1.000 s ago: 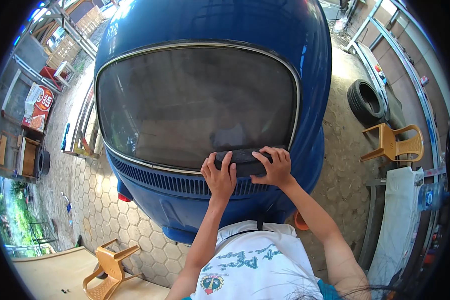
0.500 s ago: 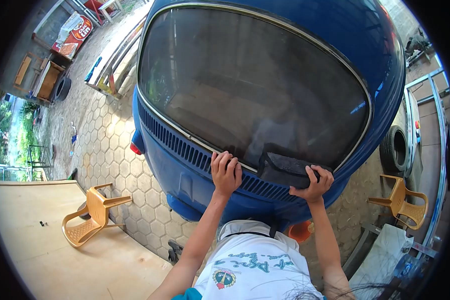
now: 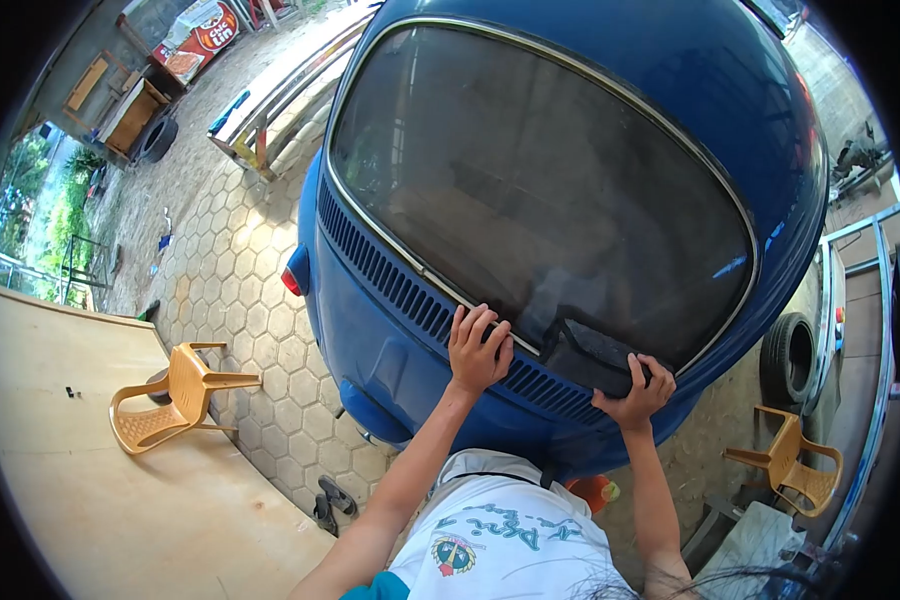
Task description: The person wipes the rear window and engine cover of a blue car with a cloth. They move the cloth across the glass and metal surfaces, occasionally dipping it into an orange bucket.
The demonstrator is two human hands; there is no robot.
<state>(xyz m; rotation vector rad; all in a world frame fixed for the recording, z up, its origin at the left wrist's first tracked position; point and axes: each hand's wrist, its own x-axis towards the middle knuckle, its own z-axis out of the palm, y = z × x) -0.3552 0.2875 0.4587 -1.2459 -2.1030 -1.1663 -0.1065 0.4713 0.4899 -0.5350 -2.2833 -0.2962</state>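
The right hand (image 3: 635, 392) grips a dark cloth (image 3: 588, 352) low on the blue car (image 3: 365, 335)'s window (image 3: 540, 180). The left hand (image 3: 478, 352) lies open on the car's slats (image 3: 400, 290). A yellow chair (image 3: 170, 402) stands beside the car.

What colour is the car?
The car is shiny blue, with a dark rear window; the head view shows it best.

My L hand (image 3: 477, 352) flat & spread on vent grille (image 3: 400, 290) of blue car (image 3: 610, 60), just under rear window (image 3: 530, 180). R hand (image 3: 635, 392) grips dark pad (image 3: 592, 352) at window's lower edge. Tyre (image 3: 770, 345) & orange chair (image 3: 795, 465) on paving (image 3: 240, 260) to my R.
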